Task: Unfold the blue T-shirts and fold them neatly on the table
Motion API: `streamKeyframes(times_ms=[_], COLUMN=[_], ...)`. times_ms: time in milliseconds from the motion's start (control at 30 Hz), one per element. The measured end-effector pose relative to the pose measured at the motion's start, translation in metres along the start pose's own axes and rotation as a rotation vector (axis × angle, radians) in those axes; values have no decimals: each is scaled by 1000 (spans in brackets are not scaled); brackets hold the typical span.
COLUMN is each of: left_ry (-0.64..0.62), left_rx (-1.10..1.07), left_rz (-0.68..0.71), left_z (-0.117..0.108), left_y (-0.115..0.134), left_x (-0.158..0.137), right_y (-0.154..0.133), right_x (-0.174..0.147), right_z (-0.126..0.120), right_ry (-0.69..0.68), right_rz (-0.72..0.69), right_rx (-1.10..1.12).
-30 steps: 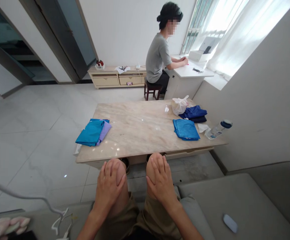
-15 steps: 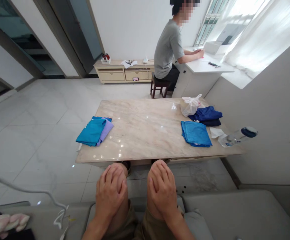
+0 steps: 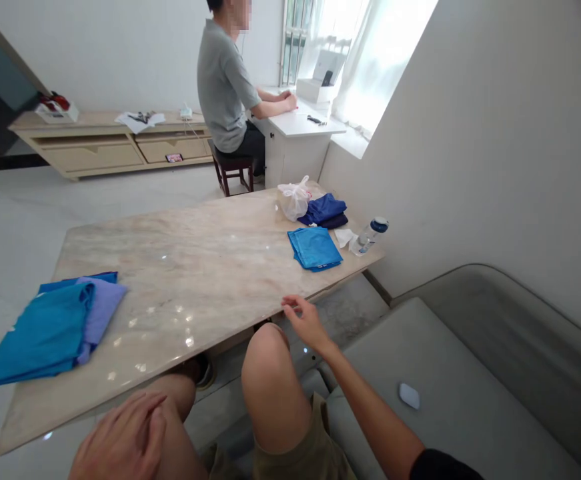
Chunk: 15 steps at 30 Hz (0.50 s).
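Lifted off the bare right knee [image 3: 267, 343], the right hand [image 3: 307, 323] is held near the beige marbled bench [image 3: 200, 247], grip half-open, empty. The left hand [image 3: 126, 433] is laid open on the left knee [image 3: 177, 393]. Folded bright-blue fabric [image 3: 315, 248] is placed on the bench, beyond the right hand.

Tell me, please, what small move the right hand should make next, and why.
Perhaps the right hand should reach forward to the folded bright-blue cloth: it appears to hold nothing, its fingers are at the near edge of the table, and that cloth is the closest item there. The left hand rests on the left leg.
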State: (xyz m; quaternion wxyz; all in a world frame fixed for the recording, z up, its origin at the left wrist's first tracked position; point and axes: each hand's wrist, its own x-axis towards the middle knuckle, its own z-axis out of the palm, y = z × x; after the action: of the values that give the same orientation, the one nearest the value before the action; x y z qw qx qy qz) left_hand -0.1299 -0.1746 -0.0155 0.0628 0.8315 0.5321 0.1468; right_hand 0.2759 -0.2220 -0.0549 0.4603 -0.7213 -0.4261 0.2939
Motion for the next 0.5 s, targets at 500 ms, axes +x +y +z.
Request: streamKeyframes(times_ms=[500], left_ry=[87], left_rx=[58], left_rz=[-28], left_z=[-18], left_y=[26], left_x=[14], right_y=[68], right_x=[173], right_z=[-58], right_ry=[285], right_rz=[326], right_rx=[-869])
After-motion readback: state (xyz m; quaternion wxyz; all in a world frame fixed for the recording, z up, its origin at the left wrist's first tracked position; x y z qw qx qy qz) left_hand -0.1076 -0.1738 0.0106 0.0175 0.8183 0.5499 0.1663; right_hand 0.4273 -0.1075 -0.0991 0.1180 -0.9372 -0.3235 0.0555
